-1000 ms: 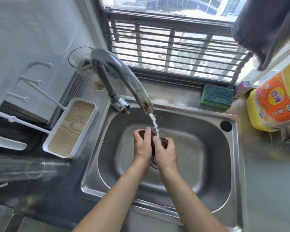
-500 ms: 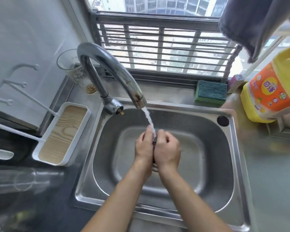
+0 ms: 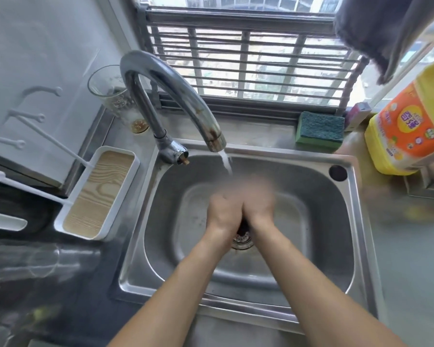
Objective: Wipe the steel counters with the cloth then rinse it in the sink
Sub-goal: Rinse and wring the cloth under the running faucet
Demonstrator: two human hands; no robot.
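Left hand [image 3: 223, 211], right hand [image 3: 258, 209]: pressed together, gripping dark cloth [image 3: 243, 227], mostly hidden between palms; held over sink [image 3: 336, 246] drain under tap [image 3: 186, 101] stream for rinsing; fingertips blurred

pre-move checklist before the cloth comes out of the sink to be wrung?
1. Water running from the tap: ok.
2. Cloth between both hands: ok, only a dark sliver shows.
3. Left hand grip: cannot tell, fingers blurred.
4. Right hand grip: cannot tell, same blur.
5. Hands over the sink basin: ok.
6. Drain strainer unblocked: ok, partly hidden.
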